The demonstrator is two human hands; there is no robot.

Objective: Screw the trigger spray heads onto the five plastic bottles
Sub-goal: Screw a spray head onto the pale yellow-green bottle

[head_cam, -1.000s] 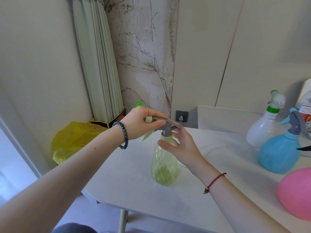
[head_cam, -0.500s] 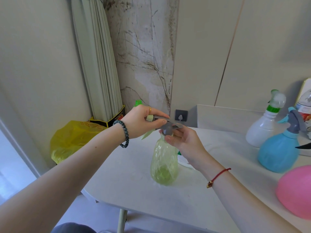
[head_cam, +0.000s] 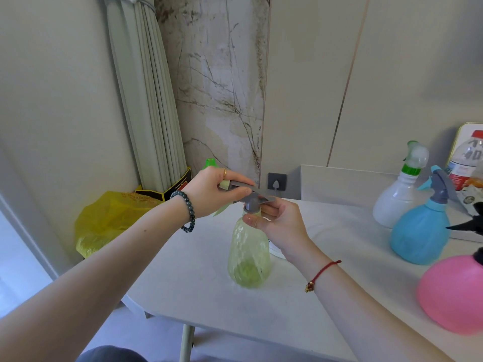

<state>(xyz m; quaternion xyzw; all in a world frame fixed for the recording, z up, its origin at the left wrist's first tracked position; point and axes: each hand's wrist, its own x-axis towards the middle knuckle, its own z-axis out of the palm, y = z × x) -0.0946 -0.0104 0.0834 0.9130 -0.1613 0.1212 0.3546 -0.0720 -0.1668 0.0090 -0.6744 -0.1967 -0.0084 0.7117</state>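
A pale green see-through bottle [head_cam: 248,254] stands upright on the white table [head_cam: 198,291]. A grey trigger spray head [head_cam: 252,198] sits on its neck. My left hand [head_cam: 213,192] grips the front of the spray head from the left. My right hand [head_cam: 281,223] pinches the grey collar at the neck, thumb in front. At the right stand a white bottle [head_cam: 392,205] with a green-and-white head, a blue bottle [head_cam: 420,233] with a grey head, and a pink bottle [head_cam: 452,293] cut off by the frame edge.
A yellow plastic bag [head_cam: 104,220] lies on the floor left of the table, below a folded curtain [head_cam: 149,100]. A green bottle top [head_cam: 211,163] shows behind my left hand. A labelled water bottle [head_cam: 470,163] stands at the far right. The table's front edge runs below the bottle.
My right hand has shifted its grip on the collar at the bottle neck, thumb now lower in front. My left hand keeps holding the spray head. The bottle stays in place.
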